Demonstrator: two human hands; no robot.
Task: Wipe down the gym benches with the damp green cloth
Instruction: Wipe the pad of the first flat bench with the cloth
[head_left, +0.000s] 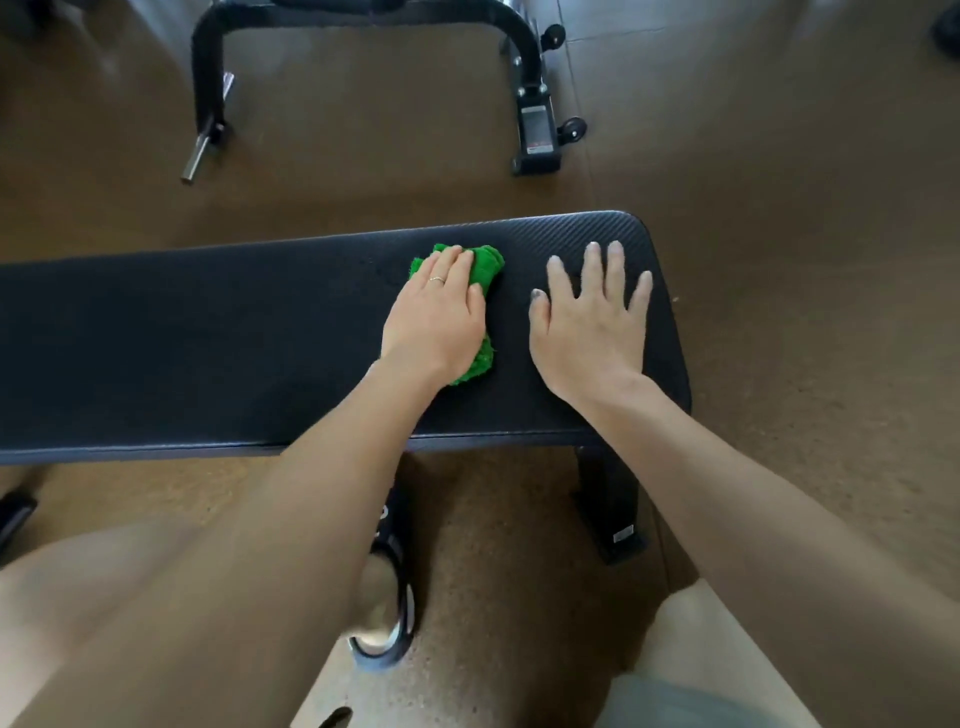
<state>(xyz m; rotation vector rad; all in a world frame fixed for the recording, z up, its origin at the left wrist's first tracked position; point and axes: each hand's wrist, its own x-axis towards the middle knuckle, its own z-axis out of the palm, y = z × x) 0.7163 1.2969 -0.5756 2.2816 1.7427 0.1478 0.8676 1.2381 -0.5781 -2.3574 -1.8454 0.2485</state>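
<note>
A flat black gym bench (208, 338) runs across the view from the left edge to its rounded right end. A bunched green cloth (485, 265) lies on the pad near that end. My left hand (439, 317) lies on top of the cloth with fingers fairly straight, pressing it onto the pad; most of the cloth is hidden under the palm. My right hand (592, 317) rests flat on the bare pad just to the right of the cloth, fingers spread, holding nothing.
The bench's black leg (608, 504) stands on the brown floor below its right end. Behind the bench is a black metal equipment frame (524, 78) with small wheels and a steel peg (200, 150). My knees and a sandalled foot (389, 613) are close in front.
</note>
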